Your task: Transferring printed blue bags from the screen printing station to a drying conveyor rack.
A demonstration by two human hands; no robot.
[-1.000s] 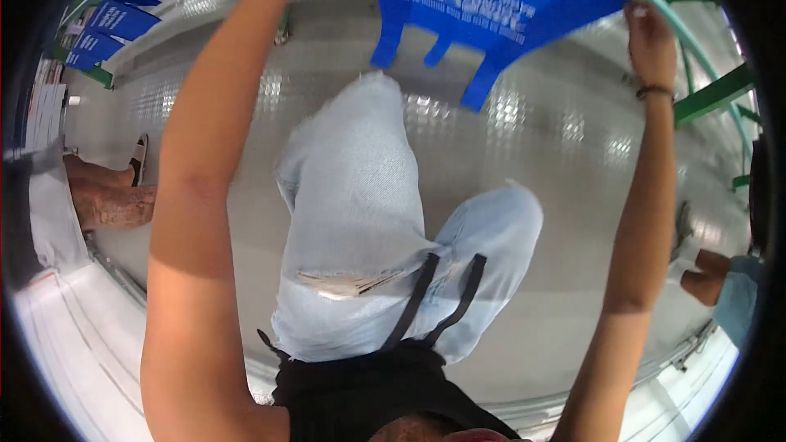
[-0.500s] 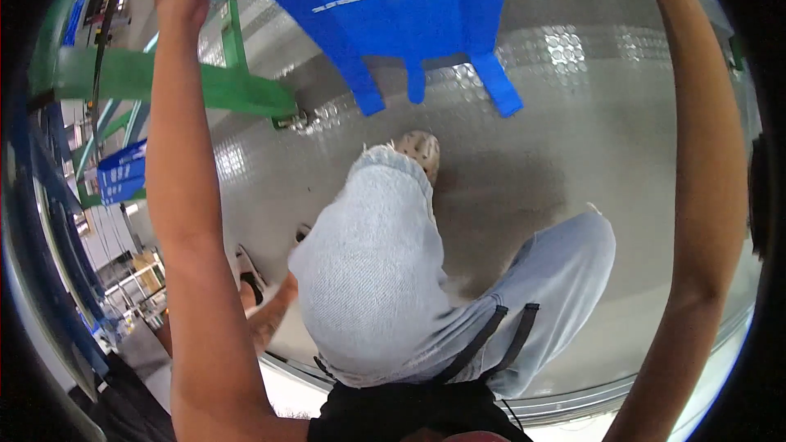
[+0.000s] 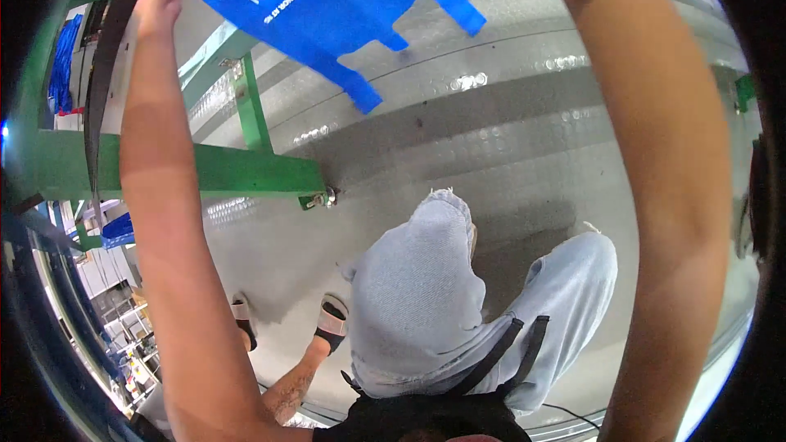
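A blue fabric bag (image 3: 327, 20) with white print hangs at the top of the view, tilted, its strap-like tabs pointing down toward the floor. My left hand (image 3: 160, 2) is at the bag's upper left edge, the fingers closed on the blue cloth there. Only the forearm of my right arm (image 3: 675, 139) shows, reaching up and inward past the top edge. The right hand itself is out of the picture, and so is the upper part of the bag.
A green metal frame (image 3: 237, 172) with a foot near the floor stands at my left. Behind it are more blue cloth (image 3: 64, 65) and a dark hanging strap (image 3: 98, 98). Another person's sandalled foot (image 3: 332, 319) is close by my left leg on the grey floor (image 3: 524, 172).
The bag has swung to the left and tilted, with my left hand on its edge. My right forearm has moved inward, and its hand has left the view. More of the other person's feet shows.
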